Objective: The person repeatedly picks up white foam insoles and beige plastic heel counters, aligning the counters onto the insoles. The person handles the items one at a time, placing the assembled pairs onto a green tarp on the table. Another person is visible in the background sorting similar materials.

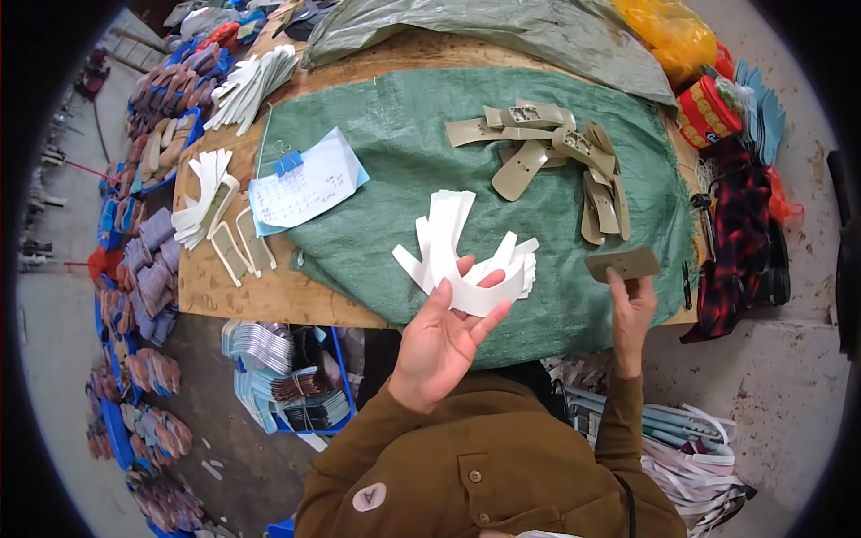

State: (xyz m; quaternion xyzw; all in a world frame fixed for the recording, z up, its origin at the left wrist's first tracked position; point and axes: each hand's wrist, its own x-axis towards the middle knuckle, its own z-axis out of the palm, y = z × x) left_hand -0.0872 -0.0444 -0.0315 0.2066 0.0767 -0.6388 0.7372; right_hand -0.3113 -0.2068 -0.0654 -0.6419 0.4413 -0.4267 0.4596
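My left hand [437, 345] is palm up near the table's front edge, its curled fingers around a curved white strip [478, 299]. Just beyond it lie more white strips [446, 224], fanned out in a loose pile on the green woven sheet [377, 211]. To the right, my right hand [633, 309] pinches a flat khaki piece [628, 264] between thumb and fingers, above the sheet. A heap of similar long khaki pieces [523, 169], some with small holes at one end, lies farther back.
Clipped papers [305, 184] lie at the left of the sheet, beside bundled white strips [209, 202]. A red tin [707, 112] and plaid cloth [731, 229] are at the right. Below the table, a blue crate [339, 368] holds stacked pieces; strips [686, 466] hang at lower right.
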